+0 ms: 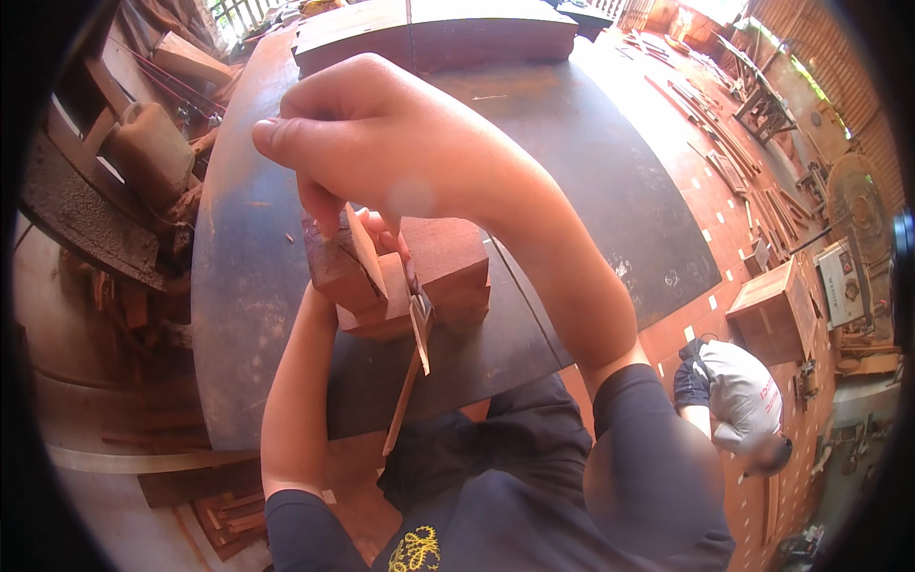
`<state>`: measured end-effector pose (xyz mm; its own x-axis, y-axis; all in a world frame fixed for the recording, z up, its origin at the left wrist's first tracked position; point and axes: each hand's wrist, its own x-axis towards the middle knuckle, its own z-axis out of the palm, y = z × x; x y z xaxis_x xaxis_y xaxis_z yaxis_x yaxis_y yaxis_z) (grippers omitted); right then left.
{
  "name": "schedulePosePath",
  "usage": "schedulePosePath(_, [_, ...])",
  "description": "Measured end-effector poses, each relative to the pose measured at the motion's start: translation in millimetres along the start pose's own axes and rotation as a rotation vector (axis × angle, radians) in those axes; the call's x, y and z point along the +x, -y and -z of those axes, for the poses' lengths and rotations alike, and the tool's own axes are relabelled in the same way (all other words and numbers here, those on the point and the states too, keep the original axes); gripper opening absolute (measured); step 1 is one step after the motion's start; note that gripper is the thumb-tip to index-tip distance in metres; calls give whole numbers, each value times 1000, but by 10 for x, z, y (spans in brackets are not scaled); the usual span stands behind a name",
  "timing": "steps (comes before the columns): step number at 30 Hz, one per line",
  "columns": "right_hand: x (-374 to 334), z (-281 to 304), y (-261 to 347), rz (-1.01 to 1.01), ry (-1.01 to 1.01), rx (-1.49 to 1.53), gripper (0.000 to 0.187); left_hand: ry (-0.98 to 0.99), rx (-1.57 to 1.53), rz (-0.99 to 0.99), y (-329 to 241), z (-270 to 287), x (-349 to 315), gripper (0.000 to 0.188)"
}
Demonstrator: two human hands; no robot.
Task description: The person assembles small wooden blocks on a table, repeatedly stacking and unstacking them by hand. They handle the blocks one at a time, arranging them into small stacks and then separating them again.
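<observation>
A notched reddish-brown wooden block (pixel 443 253) lies on the dark tabletop in front of me. A thin pale wooden piece (pixel 366 255) stands tilted against its left part. My left hand (pixel 383 232) is mostly hidden by the wood; its bent fingertips show past the thin piece, closed around the block's left part. Bent at the wrist, my right hand (pixel 343 119) hangs just above, fingers curled downward. Whatever its fingertips grip, if anything, is hidden. A narrow flat strip (pixel 420 334) and a slim wooden stick (pixel 400 410) slant from the block toward my lap.
The large dark table (pixel 610 162) carries a long curved wooden piece (pixel 438 43) at its far edge. At left stand a plastic jug (pixel 151 153) and stacked timber. A person (pixel 739 396) bends over at right, near a wooden box (pixel 774 310). Wood strips (pixel 705 119) lie on the floor.
</observation>
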<state>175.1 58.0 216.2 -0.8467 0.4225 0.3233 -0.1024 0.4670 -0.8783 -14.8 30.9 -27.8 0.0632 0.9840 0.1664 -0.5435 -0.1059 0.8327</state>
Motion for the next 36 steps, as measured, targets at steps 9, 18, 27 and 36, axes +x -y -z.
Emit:
schedulePosePath(9, [1,41,2,-15,2,-56,40,-351,-646,-429,-156,105,-78,30])
schedulePosePath(18, [-42,79,71,-94,-76,-234,43,238,-225,48,-188,-271,-100,71])
schedulePosePath(27, [-86,87,-66,17,-254,-544,35,192,-249,-22,-161,-208,-121,65])
schedulePosePath(36, [-127,69,-72,-93,-22,-774,37,136,-268,-66,-121,-140,-97,59])
